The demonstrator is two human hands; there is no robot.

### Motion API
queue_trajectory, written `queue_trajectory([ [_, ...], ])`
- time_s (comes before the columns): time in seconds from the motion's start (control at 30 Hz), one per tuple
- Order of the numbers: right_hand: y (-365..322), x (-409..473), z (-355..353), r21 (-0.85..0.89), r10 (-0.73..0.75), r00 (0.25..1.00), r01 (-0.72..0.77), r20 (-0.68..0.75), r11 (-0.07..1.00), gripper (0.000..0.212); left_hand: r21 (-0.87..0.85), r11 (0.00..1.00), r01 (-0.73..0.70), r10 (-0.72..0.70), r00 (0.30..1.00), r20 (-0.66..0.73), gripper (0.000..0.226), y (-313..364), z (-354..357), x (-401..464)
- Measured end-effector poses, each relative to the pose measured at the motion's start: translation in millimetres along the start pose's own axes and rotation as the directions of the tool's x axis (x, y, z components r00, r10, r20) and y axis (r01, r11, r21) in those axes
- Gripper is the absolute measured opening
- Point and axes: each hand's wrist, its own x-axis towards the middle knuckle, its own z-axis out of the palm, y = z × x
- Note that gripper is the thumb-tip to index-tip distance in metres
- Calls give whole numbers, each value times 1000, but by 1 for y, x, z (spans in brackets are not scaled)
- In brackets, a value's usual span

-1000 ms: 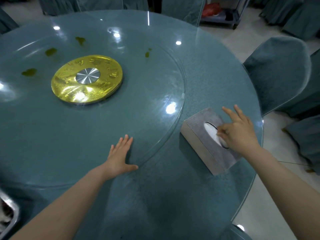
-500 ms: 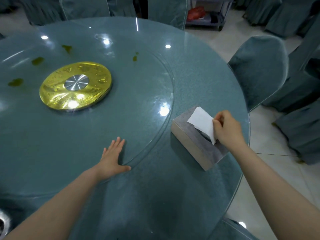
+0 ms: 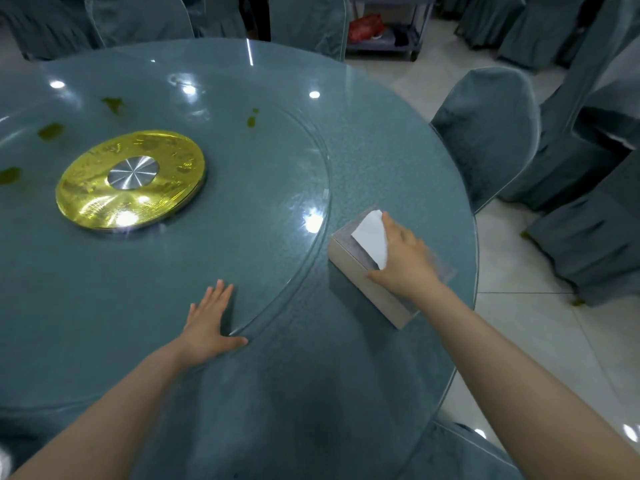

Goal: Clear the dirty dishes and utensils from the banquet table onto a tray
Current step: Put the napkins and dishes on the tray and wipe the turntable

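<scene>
right now the fingers of the right hand (image 3: 403, 258) pinch a white paper tissue (image 3: 371, 237), which stands partly drawn out of the slot of a grey rectangular tissue box (image 3: 349, 268) near the right edge of the counter. the left hand (image 3: 207, 323) lies flat, fingers (image 3: 218, 294) straight and together, pressing on the rim of the round clear glass turntable (image 3: 242, 209); it grasps nothing. outward from the hands spreads the big round teal glass-topped counter (image 3: 311, 393), with a shiny gold disc with a silver centre (image 3: 131, 178) at the hub of the turntable.

as for the task, no dirty dishes or utensils show anywhere on the counter, and no tray is in view, so the clearing looks done or nearly so. what remains, by my reading, is the mess: several olive-green smears (image 3: 52, 130) sit on the glass at the far left and one near the middle top. the tissue is likely meant for those.

teal-covered chairs (image 3: 485, 133) ring the counter, and a grey service cart (image 3: 384, 36) stands beyond. no brand, label or writing can be read on the box or anything else.
</scene>
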Motion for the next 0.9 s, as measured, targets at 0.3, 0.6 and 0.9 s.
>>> queue_trajectory([
  [0.3,-5,-23,-16,343,109,933,17,-344,939,56,-129,991,-28,33,999,36,99,0,-12,-9],
  [0.6,-13,-47,-52,423,132,854,110,-504,900,44,-157,987,-45,56,996,67,95,6,-20,-16],
  [0.9,-49,-48,-43,513,53,880,225,-472,829,37,-146,989,-34,45,996,72,91,-4,-26,-24],
])
